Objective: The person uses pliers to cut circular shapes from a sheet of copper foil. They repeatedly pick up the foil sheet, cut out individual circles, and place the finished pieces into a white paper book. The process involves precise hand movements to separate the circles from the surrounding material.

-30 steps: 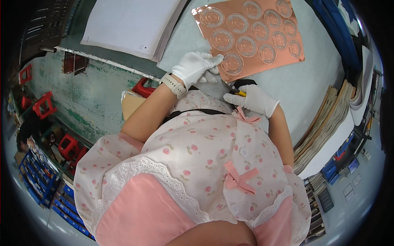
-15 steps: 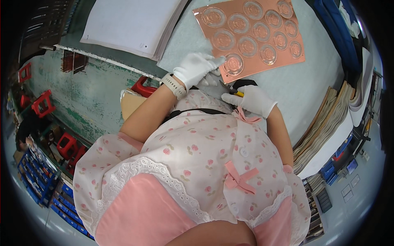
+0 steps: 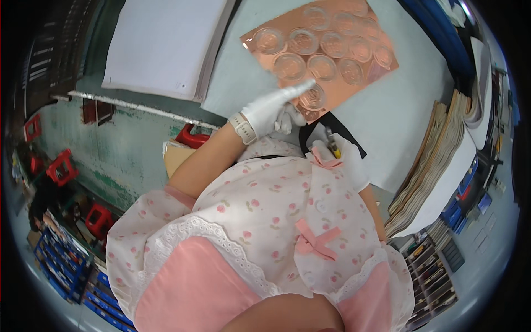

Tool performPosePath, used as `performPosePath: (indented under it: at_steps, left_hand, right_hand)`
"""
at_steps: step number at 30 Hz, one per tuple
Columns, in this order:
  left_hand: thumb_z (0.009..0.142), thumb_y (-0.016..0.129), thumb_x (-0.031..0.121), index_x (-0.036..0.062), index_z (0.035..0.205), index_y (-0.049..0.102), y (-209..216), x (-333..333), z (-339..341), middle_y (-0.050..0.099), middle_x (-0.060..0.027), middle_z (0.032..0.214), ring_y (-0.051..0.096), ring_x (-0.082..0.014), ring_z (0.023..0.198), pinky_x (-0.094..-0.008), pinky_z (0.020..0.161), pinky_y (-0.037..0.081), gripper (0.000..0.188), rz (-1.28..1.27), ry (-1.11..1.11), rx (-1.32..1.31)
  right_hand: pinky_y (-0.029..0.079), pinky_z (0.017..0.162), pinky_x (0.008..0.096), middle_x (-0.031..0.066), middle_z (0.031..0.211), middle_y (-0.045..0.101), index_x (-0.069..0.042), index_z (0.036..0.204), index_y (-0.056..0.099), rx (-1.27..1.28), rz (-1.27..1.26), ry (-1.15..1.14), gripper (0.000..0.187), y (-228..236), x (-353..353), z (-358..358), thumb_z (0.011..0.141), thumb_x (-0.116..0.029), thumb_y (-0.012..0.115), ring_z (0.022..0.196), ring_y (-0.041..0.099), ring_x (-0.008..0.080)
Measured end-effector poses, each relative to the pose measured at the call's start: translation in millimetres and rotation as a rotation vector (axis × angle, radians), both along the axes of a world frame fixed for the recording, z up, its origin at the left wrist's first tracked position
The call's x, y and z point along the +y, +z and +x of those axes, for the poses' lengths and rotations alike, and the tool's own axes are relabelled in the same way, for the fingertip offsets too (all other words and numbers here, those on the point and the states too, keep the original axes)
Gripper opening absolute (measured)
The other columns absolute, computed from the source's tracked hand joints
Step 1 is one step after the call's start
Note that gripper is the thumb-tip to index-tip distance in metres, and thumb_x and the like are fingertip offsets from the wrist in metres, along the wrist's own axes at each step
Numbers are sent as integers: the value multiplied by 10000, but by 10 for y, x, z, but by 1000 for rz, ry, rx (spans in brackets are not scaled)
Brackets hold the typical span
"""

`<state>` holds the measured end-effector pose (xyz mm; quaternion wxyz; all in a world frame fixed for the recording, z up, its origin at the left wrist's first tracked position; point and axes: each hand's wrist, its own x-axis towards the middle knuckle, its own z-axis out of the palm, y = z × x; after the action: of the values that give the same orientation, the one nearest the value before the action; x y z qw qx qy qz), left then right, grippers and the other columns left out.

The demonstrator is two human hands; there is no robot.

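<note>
A copper-coloured sheet (image 3: 369,76) carries several clear round raised pieces in rows. It lies on the pale worktop, its near corner pointing towards me. My left hand (image 3: 271,113), in a white glove, grips that corner; one finger lies along the top beside a clear round piece (image 3: 312,97), the others curl at the edge. My right hand (image 3: 348,160), also white-gloved, is closed round a slim hand tool (image 3: 333,144) with yellow and dark parts. The tool points up and away from me, just right of the sheet's corner; its exact kind is unclear. Beneath it lies a black flat piece (image 3: 352,137).
A stack of white sheets (image 3: 157,47) lies at the far left of the worktop (image 3: 387,130). On the right stands a thick pile of brownish layered sheets (image 3: 428,166). Red stools (image 3: 62,167) and blue racks (image 3: 61,260) are on the left floor side.
The copper sheet has turned and shifted left, its near corner closer to me. My right hand has moved lower, and the tool has swung more upright. More of the black piece shows.
</note>
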<state>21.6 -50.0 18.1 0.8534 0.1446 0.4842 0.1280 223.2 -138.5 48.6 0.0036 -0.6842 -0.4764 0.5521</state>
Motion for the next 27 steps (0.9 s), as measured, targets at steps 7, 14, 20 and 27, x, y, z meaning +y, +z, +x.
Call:
performPosePath:
  at_steps: [7,14,20,27]
  left_hand:
    - [879,561,502,124,954,606,242,54,506,490,12,547,338,-42,362,-191,318,202,388,26,-146,-47]
    - [992,385,340,174,1342,485,397,35,759,507,31,701,404,-23,515,-190,439,294,401,238,-492,110]
    - [987,401,328,177,1353,476,322,-19,807,473,25,668,363,-42,487,-203,434,292,403,107,-348,-2]
    - [842,520,638,37,638,614,284,-107,956,506,-5,555,387,-74,429,-229,418,295,642,1,-365,-43]
  right_hand:
    - [461,567,276,115,695,634,11,866,576,274,290,-612,173,-257,-316,-133,893,-157,604,626,585,108]
    - [478,593,340,178,710,629,7,862,573,10,459,-528,203,-127,-254,-119,853,-193,607,630,626,289]
    - [457,551,342,158,671,611,11,820,578,-90,619,-628,208,-148,-269,-47,848,-191,615,579,596,250]
    - [417,512,303,48,601,545,6,775,567,-24,744,-840,256,-306,-399,-22,892,-221,578,515,460,123]
